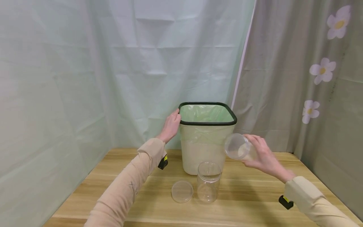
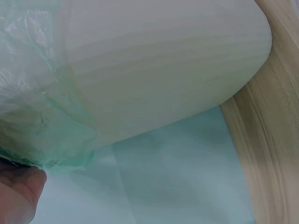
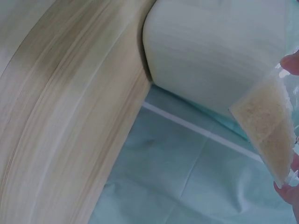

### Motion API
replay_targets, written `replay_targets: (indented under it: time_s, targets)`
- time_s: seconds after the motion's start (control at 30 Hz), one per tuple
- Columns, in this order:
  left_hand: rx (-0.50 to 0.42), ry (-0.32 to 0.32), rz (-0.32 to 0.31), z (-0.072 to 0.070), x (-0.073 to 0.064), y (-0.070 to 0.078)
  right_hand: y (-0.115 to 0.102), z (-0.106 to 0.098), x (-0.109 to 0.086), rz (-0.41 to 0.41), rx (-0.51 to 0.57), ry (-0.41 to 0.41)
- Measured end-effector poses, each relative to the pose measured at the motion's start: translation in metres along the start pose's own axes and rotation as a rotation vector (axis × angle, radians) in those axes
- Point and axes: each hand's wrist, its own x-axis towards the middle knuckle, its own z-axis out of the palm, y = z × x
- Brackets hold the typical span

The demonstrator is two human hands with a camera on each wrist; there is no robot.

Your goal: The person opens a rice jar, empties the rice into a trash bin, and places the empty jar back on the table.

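My left hand grips the black rim of a pale trash can at its left side. A thin green bag lines the can and hangs over its outside. To the right of the can, my right hand holds a clear plastic jar tipped on its side, mouth to the left. Pale grainy stuff lies in that jar; its exact kind cannot be told. A second clear jar stands upright in front of the can, beside a flat round clear lid.
Everything stands on a wood-grain table. Pale curtains hang close behind and at the left. A grey curtain with white flowers is at the right.
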Motion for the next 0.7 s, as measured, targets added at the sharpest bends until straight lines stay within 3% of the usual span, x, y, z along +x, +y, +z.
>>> replay_targets:
  time_s: [0.47,0.7]
  targets:
    - [-0.051,-0.018,-0.020,0.002,-0.001,-0.004,-0.010,0.006,0.005,-0.007,0.003,-0.006]
    - [-0.082,-0.014,0.033,0.000,-0.006,-0.008,-0.015,0.006,0.010,-0.039,-0.001,-0.005]
